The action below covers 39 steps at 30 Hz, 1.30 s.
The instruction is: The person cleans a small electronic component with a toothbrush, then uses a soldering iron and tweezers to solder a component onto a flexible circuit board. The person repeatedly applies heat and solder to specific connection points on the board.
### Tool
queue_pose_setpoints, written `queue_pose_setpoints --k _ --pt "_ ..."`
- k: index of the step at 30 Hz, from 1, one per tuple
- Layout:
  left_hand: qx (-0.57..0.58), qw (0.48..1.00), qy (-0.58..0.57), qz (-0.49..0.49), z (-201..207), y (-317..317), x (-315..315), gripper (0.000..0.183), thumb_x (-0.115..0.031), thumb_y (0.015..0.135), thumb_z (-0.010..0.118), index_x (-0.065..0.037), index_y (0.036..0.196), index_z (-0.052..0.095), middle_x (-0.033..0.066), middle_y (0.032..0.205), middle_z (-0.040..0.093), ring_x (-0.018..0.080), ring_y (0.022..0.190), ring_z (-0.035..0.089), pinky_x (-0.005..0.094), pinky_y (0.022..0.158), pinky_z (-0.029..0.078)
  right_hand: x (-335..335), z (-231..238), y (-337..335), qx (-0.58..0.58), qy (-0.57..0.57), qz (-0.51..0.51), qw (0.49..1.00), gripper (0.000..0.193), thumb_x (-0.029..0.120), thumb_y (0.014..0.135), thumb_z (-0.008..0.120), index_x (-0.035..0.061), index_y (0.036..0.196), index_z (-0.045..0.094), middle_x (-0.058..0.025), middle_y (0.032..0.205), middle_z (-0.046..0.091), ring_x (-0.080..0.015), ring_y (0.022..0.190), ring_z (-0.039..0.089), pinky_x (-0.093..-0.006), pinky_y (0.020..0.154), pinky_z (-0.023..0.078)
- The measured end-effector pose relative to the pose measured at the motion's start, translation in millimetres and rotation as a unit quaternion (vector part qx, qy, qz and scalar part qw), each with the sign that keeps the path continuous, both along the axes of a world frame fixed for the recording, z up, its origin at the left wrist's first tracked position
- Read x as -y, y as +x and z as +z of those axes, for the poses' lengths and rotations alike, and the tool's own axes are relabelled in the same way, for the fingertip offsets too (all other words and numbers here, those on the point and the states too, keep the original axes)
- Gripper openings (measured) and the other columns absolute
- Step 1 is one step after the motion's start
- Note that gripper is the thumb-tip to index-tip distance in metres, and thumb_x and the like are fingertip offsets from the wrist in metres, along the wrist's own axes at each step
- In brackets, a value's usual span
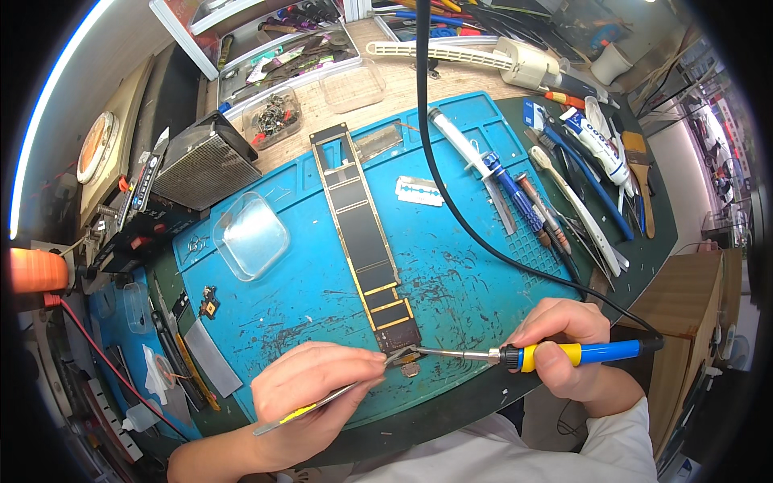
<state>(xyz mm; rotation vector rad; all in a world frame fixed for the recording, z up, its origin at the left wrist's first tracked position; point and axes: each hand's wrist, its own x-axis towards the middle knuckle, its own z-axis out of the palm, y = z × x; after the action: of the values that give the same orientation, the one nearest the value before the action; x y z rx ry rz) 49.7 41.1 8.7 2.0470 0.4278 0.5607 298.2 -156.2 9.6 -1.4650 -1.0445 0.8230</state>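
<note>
A long, narrow black circuit board (361,233) with gold edging lies on the blue work mat (298,314), its near end toward me. My right hand (570,348) is closed round the blue and yellow handle of a soldering iron (551,355); the iron's metal tip reaches left to the board's near end. Pinched in my left hand (318,394) are tweezers (314,405), whose points meet that same end close to the iron's tip. A small metallic piece (411,370) lies on the mat just below. Exactly what the two tips touch is too small to make out.
The iron's black cable (475,233) arches over the mat. A clear plastic tray (251,235), a razor blade (419,191) and a blue syringe-like tool (515,193) lie around the board. Brushes (580,161) crowd the right side; a mesh-fronted box (205,165) stands at left.
</note>
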Motion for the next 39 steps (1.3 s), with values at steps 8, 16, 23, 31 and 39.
queue_pose_setpoints --k 8,16,23,31,39 --pt "-0.001 1.0 0.001 0.001 -0.2 -0.3 0.0 0.025 0.009 0.078 0.086 -0.001 0.1 0.081 0.0129 0.101 0.082 0.0275 0.089 0.079 0.0346 0.078 0.061 -1.6 -0.3 -0.3 0.008 0.005 0.0 1.0 0.017 0.014 0.094 0.074 -0.0018 0.101 0.076 -0.0124 0.084 0.077 -0.0161 0.071 0.071 -0.0279 0.064 0.056" --pt "0.0 1.0 0.004 -0.002 -1.1 -1.2 0.0 0.025 0.009 0.077 0.086 -0.001 0.1 0.081 0.0128 0.101 0.082 0.0273 0.089 0.079 0.0346 0.079 0.061 -0.7 -1.6 0.0 0.014 0.016 -0.004 1.0 0.018 0.015 0.094 0.074 -0.0017 0.101 0.076 -0.0113 0.083 0.076 -0.0155 0.069 0.071 -0.0272 0.062 0.055" --pt "0.001 1.0 0.0 0.001 0.2 0.4 0.1 0.025 0.01 0.077 0.086 0.0 0.1 0.081 0.0129 0.1 0.082 0.0277 0.088 0.079 0.0346 0.079 0.062 -1.0 -0.8 0.1 0.012 0.013 -0.002 1.0 0.019 0.017 0.095 0.074 -0.0015 0.101 0.076 -0.011 0.082 0.076 -0.0152 0.069 0.07 -0.0275 0.062 0.054" --pt "0.001 1.0 0.003 -0.001 0.5 0.2 0.1 0.025 0.01 0.077 0.086 0.0 0.099 0.081 0.013 0.1 0.082 0.0274 0.089 0.079 0.0343 0.079 0.062 -0.8 -0.8 -0.2 0.012 0.005 0.0 1.0 0.019 0.017 0.095 0.074 -0.0012 0.101 0.076 -0.0105 0.081 0.076 -0.0155 0.069 0.07 -0.0278 0.062 0.055" --pt "-0.002 1.0 -0.004 0.002 0.1 -0.7 0.1 0.025 0.01 0.077 0.086 0.0 0.1 0.081 0.0133 0.101 0.082 0.0277 0.089 0.079 0.0344 0.079 0.062 -1.3 -0.3 -0.1 0.019 0.015 -0.002 1.0 0.019 0.017 0.095 0.074 -0.0012 0.102 0.076 -0.0105 0.082 0.076 -0.0157 0.069 0.07 -0.028 0.063 0.055"
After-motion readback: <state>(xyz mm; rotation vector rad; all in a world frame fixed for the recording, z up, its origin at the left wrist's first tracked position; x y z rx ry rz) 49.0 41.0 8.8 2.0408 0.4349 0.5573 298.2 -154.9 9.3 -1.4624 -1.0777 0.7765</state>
